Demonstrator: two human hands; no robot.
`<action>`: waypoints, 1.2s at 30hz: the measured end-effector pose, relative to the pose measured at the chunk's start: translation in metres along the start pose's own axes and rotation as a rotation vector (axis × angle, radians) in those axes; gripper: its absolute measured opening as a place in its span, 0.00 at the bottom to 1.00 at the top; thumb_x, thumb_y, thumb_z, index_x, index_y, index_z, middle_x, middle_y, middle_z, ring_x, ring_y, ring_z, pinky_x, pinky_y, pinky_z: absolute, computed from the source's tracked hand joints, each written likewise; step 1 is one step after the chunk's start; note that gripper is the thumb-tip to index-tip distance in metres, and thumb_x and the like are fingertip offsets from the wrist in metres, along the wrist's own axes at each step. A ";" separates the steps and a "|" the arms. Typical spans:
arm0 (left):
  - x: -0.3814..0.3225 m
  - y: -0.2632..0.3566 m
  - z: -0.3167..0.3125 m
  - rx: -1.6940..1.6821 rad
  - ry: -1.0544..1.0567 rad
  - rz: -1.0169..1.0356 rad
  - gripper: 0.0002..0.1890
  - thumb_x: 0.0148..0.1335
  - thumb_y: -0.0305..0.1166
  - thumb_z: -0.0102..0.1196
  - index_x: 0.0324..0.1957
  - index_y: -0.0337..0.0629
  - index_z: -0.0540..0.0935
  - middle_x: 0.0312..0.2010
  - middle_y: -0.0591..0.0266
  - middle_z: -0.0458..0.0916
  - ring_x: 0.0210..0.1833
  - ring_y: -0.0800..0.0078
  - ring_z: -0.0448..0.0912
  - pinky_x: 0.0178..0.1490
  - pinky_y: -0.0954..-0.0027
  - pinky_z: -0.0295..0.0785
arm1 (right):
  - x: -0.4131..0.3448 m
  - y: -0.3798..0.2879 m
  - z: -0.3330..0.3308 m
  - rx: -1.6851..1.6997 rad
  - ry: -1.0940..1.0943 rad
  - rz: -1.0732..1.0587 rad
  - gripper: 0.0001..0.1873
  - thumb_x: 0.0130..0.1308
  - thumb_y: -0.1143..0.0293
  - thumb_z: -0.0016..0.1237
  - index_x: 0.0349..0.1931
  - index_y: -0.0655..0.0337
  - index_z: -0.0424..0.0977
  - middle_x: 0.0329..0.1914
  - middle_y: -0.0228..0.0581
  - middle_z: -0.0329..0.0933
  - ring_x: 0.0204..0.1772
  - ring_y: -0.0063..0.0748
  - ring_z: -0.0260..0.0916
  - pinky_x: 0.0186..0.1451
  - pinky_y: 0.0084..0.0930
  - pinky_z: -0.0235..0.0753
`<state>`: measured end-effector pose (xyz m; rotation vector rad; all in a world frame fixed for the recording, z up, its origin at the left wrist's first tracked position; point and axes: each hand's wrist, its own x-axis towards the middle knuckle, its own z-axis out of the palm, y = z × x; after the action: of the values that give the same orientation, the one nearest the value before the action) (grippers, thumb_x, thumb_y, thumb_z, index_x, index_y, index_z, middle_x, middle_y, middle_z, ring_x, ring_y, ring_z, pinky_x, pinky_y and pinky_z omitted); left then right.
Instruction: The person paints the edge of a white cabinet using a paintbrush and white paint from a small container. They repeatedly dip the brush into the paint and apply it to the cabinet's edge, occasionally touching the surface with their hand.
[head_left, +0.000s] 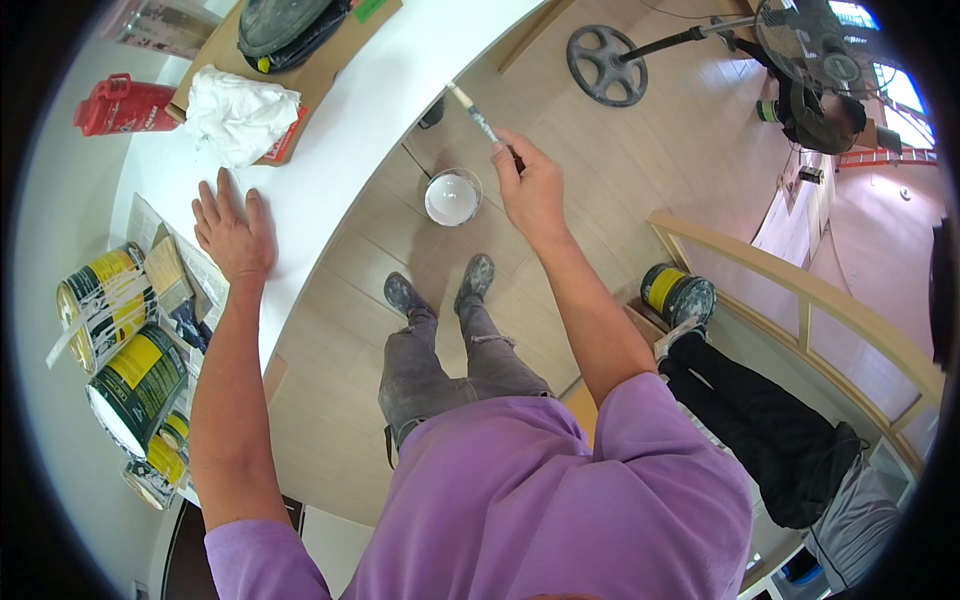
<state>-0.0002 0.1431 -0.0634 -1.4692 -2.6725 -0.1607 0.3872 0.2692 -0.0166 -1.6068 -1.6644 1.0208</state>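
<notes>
My right hand (531, 187) grips a slim paintbrush (475, 114) by its handle. The brush's pale bristle tip points up and left, beside the curved front edge of the white countertop (345, 142) as seen from above. On that countertop my left hand (238, 231) lies flat with its fingers spread, holding nothing. A crumpled white cloth (238, 112) sits just beyond its fingertips, partly over a red-and-brown box (289, 136). On the floor before my shoes stands a round pail of white paint (453, 199).
Several paint cans (139, 379) and a wide brush (168, 270) stand or lie left of my left arm. A red bottle (127, 107) is at the back. A pedestal fan (611, 64) stands ahead right. Two other people (757, 427) are nearby, beyond a wood-framed panel (802, 307) and beside it.
</notes>
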 end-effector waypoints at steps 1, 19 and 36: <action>0.000 -0.001 0.001 0.005 0.000 -0.001 0.35 0.74 0.57 0.41 0.79 0.62 0.60 0.80 0.50 0.53 0.83 0.46 0.48 0.82 0.44 0.40 | 0.001 -0.002 -0.001 -0.001 -0.012 0.013 0.13 0.71 0.70 0.53 0.52 0.60 0.83 0.36 0.52 0.83 0.35 0.46 0.78 0.42 0.35 0.77; 0.000 0.000 0.001 0.003 0.000 -0.005 0.35 0.74 0.58 0.41 0.79 0.62 0.59 0.80 0.50 0.53 0.83 0.46 0.48 0.81 0.44 0.40 | -0.001 -0.005 0.004 -0.023 -0.098 0.057 0.14 0.73 0.66 0.51 0.52 0.62 0.83 0.35 0.54 0.83 0.33 0.46 0.80 0.41 0.35 0.78; 0.000 0.001 0.000 -0.020 0.008 0.001 0.35 0.74 0.58 0.42 0.79 0.61 0.60 0.80 0.49 0.53 0.82 0.45 0.49 0.81 0.44 0.41 | -0.019 -0.006 0.017 0.049 -0.135 -0.011 0.13 0.73 0.68 0.50 0.52 0.64 0.82 0.37 0.55 0.83 0.38 0.47 0.82 0.44 0.35 0.78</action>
<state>0.0007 0.1442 -0.0632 -1.4728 -2.6710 -0.1928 0.3710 0.2488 -0.0186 -1.5255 -1.7199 1.1783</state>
